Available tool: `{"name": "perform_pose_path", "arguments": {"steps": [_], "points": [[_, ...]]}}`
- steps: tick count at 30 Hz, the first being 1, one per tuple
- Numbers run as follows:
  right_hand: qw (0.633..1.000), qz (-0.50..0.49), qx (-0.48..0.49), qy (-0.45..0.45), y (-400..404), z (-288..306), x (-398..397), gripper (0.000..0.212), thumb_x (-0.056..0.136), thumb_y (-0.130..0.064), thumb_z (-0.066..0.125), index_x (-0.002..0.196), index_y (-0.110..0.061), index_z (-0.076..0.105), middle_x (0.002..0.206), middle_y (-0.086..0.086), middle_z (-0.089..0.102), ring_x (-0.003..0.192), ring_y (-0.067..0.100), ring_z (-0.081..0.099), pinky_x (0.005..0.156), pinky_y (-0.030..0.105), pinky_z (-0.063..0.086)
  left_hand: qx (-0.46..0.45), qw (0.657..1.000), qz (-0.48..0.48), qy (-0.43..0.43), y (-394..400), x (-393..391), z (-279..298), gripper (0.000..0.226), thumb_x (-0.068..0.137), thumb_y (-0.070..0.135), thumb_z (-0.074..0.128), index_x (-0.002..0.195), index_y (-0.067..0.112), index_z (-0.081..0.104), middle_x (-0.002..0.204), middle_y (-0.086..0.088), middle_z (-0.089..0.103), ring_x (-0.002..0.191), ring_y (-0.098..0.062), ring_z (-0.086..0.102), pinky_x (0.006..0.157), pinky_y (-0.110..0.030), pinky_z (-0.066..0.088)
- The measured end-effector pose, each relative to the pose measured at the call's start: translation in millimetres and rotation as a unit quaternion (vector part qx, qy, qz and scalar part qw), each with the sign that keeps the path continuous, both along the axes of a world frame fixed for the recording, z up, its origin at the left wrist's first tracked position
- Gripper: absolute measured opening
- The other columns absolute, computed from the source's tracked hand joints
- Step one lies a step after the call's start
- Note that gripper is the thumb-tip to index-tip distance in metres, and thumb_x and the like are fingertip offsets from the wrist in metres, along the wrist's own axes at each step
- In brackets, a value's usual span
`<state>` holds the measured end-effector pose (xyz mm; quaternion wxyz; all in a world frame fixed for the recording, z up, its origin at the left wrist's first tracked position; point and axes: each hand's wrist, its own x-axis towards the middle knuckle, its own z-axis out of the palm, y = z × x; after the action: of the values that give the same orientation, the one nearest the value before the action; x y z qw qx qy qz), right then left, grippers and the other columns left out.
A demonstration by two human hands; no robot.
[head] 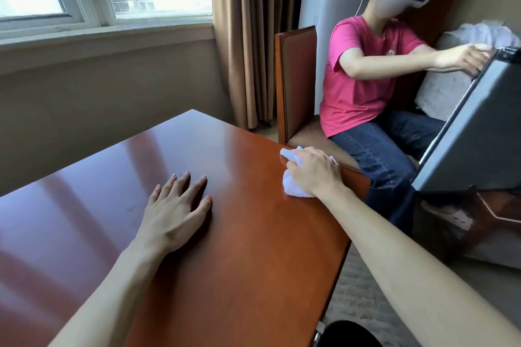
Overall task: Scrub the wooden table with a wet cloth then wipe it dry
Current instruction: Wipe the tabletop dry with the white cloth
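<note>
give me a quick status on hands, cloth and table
Right hand grips white cloth at table's far right edge. Left hand flat on wooden table, fingers spread. Nothing in the way on top; seated person close beyond that edge.

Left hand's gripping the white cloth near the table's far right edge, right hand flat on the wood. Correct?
Hands are swapped. In the head view the right hand grips the white cloth near the far right edge of the table; the left hand lies flat on the wood.

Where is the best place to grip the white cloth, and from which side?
Grip the white cloth from above over its bunched middle, as the right hand does now. It lies crumpled on the table near the right edge, so a top grasp gathers the folds.
</note>
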<state>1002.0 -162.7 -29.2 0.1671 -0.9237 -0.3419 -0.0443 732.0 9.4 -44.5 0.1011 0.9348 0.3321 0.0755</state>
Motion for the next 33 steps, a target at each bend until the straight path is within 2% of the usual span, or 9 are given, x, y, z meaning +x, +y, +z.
{"name": "perform_pose_path", "arguments": {"steps": [5,10,16,21,24,26,29,31,33], "points": [[0.999,-0.037,-0.012,0.003,38,2,35,0.039,0.101,-0.038,0.036,0.102,-0.014,0.068,0.113,0.011,0.067,0.106,0.036,0.062,0.079,0.038,0.041,0.006,1.0,0.007,-0.004,1,1,0,0.079,0.081,0.073,0.01,0.155,0.05,0.021,0.168,0.009,0.012,0.155,-0.013,0.001,0.125,-0.038,0.003],[0.999,-0.021,0.034,-0.027,16,-6,10,0.037,0.1,-0.033,0.04,0.108,-0.013,0.07,0.117,0.005,0.065,0.112,0.032,0.06,0.094,0.043,0.044,-0.015,1.0,0.011,0.005,-3,-1,9,0.08,0.08,0.073,0.017,0.155,0.049,0.024,0.168,0.008,0.012,0.155,-0.013,0.001,0.126,-0.037,0.002],[0.996,0.068,0.053,-0.007,-65,-7,-103,0.048,0.086,-0.037,0.033,0.113,-0.025,0.072,0.134,-0.012,0.063,0.122,0.012,0.056,0.104,0.037,0.039,-0.041,0.998,-0.014,0.055,3,-1,16,0.067,0.097,0.067,0.029,0.158,0.041,0.02,0.17,0.0,0.006,0.156,-0.021,-0.002,0.126,-0.042,0.0],[0.988,0.124,0.088,0.028,-117,-4,-139,0.039,0.093,-0.029,0.043,0.124,-0.036,0.067,0.138,-0.026,0.055,0.128,-0.005,0.042,0.107,0.032,0.036,-0.048,0.993,-0.106,-0.012,-30,5,18,0.061,0.099,0.068,0.027,0.156,0.046,0.024,0.169,0.001,0.006,0.156,-0.02,-0.003,0.126,-0.042,-0.001],[0.997,0.064,0.046,0.005,-100,0,-63,0.044,0.095,-0.029,0.041,0.126,-0.046,0.066,0.145,-0.021,0.053,0.132,0.005,0.048,0.108,0.036,0.036,-0.019,0.992,-0.126,0.01,-49,3,7,0.066,0.091,0.077,0.017,0.153,0.056,0.021,0.169,0.007,0.007,0.156,-0.016,-0.005,0.126,-0.039,-0.002],[0.999,-0.018,0.028,0.019,-87,5,-11,0.043,0.096,-0.027,0.04,0.127,-0.04,0.068,0.145,-0.008,0.056,0.13,0.019,0.053,0.104,0.04,0.039,-0.016,0.994,-0.112,-0.001,-47,3,8,0.07,0.085,0.078,0.012,0.151,0.057,0.024,0.168,0.011,0.012,0.155,-0.014,-0.001,0.126,-0.036,0.001],[0.995,-0.099,0.004,0.018,-67,12,9,0.039,0.093,-0.03,0.038,0.12,-0.031,0.067,0.126,0.002,0.064,0.118,0.029,0.058,0.096,0.045,0.044,-0.009,0.994,-0.105,-0.009,-42,5,7,0.069,0.084,0.077,0.011,0.149,0.059,0.025,0.167,0.014,0.014,0.155,-0.012,0.0,0.125,-0.035,0.003],[0.999,-0.043,-0.004,-0.033,-61,8,-24,0.031,0.085,-0.027,0.038,0.104,-0.035,0.061,0.111,-0.006,0.062,0.11,0.018,0.055,0.088,0.042,0.042,-0.008,0.994,-0.107,-0.008,-44,5,4,0.069,0.084,0.078,0.012,0.149,0.059,0.026,0.167,0.014,0.014,0.155,-0.012,0.0,0.125,-0.035,0.003],[0.996,0.072,0.007,-0.052,-67,-3,-66,0.037,0.084,-0.025,0.038,0.111,-0.036,0.06,0.127,-0.014,0.059,0.119,0.009,0.05,0.095,0.039,0.039,-0.012,0.994,-0.106,-0.017,-45,5,5,0.07,0.084,0.078,0.012,0.149,0.059,0.027,0.167,0.014,0.014,0.155,-0.011,0.0,0.126,-0.035,0.002]]}}
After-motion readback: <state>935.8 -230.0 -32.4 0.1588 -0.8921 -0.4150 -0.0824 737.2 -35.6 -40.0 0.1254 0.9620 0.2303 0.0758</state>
